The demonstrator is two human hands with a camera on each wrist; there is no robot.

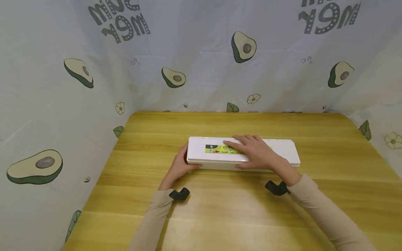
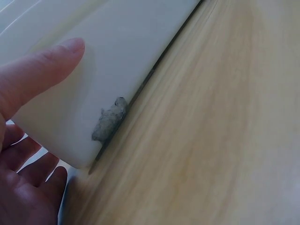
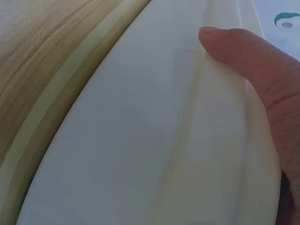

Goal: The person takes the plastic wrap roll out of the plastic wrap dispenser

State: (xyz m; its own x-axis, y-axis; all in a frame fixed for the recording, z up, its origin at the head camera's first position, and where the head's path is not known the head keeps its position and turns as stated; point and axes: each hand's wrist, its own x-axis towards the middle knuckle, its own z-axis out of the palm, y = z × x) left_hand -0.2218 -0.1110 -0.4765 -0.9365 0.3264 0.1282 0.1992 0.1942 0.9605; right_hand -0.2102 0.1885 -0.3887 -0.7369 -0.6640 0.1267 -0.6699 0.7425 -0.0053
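A long white plastic cling film box [image 1: 281, 150] lies crosswise on the wooden table, its lid down. A yellow-green label [image 1: 216, 149] marked "PE" is partly covered by my right hand. My left hand [image 1: 179, 166] grips the box's left end, thumb along the front side and fingers round the end. In the left wrist view, a grey patch [image 2: 111, 119] shows low on the box's side near that corner. My right hand [image 1: 259, 153] holds the box near its middle, its fingers spread over the lid toward the back edge. Its thumb [image 3: 234, 49] presses the front side.
The wooden table [image 1: 226, 205] stretches around the box on every side. A pale curtain [image 1: 201, 42] printed with avocados and lettering hangs behind the table and along both sides. A black curved piece sits at each wrist, the left one [image 1: 180, 194] and the right one [image 1: 276, 188].
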